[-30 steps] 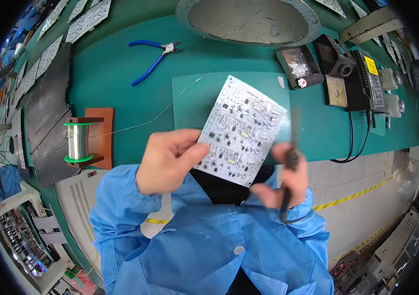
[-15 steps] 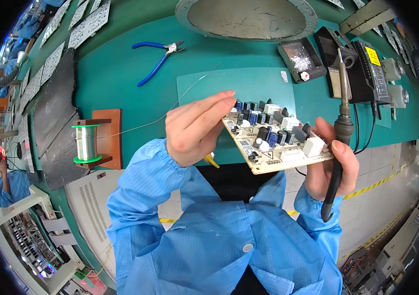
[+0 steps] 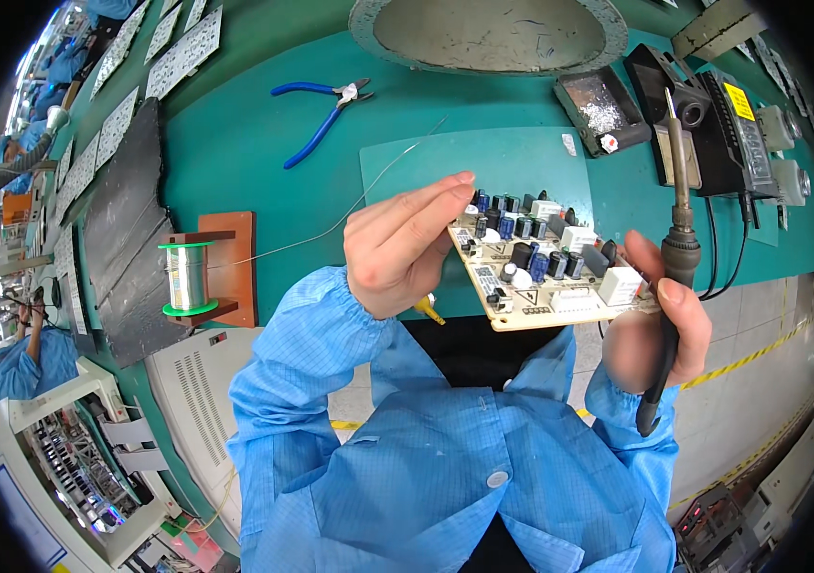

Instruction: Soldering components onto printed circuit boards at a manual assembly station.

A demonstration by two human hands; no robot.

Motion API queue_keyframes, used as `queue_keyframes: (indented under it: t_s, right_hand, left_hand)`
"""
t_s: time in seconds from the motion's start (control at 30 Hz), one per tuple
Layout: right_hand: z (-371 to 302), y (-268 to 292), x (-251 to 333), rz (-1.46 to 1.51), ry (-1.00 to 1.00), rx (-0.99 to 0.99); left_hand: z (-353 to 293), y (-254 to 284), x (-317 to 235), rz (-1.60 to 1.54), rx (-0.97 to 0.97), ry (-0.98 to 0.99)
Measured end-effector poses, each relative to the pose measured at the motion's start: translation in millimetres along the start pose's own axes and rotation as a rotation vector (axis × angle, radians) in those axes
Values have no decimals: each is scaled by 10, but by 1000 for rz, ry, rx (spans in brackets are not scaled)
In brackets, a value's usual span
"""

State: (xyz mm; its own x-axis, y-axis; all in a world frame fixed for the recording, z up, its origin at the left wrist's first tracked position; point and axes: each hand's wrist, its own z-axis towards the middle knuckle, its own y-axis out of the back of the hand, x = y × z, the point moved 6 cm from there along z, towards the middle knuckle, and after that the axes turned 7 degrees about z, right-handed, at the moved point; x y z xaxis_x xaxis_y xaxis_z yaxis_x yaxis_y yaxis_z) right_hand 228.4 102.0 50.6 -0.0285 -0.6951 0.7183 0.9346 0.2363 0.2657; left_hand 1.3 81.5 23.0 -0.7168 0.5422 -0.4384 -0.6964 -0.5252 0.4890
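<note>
Between my hands a circuit board (image 3: 512, 307) is held tilted, its side crowded with capacitors, white connectors and other parts turned up toward me. My left hand (image 3: 402, 250) grips the board's left edge, fingers together and thumb hidden behind it. The board's right corner is in my right hand (image 3: 679, 320), which also carries a soldering iron (image 3: 680, 250), its metal tip pointing up and away. A strand of solder wire (image 3: 335, 226) runs from a spool (image 3: 187, 279) on a brown stand to beyond my left hand, its free end over the mat.
Blue-handled cutters (image 3: 323, 124) lie on the green bench. Farther right are a black tray of solder bits (image 3: 602, 110) and a soldering station (image 3: 732, 134). A round metal rim (image 3: 488, 67) stands at the back. A black sheet (image 3: 125, 229) lies left; people sit farther left.
The whole view has shifted slightly, moving the scene to the right in the picture. Both hands keep their hold on the board, and the soldering iron stays in my right hand.
</note>
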Motion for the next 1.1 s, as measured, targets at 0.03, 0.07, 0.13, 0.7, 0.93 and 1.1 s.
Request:
queue_keyframes:
  t_s: [0.03,0.07,0.13,0.7,0.93,1.1]
  right_hand:
    - [4,1,5,1,-1,-2]
    - [8,-4,13,1,4,5]
    - [6,-14,20,2,10,13]
    - [-124,-9,69,20,73,-23]
    - [13,-103,152,-146,60,-19]
    - [105,-190,180,-168,85,79]
  left_hand:
    - [3,0,0,-6,2,3]
    - [4,4,2,-6,4,3]
    - [6,22,-2,5,-10,-8]
    - [30,122,-95,38,-116,-47]
    - [2,61,-23,72,-41,-48]
    - [-51,5,17,158,203,-21]
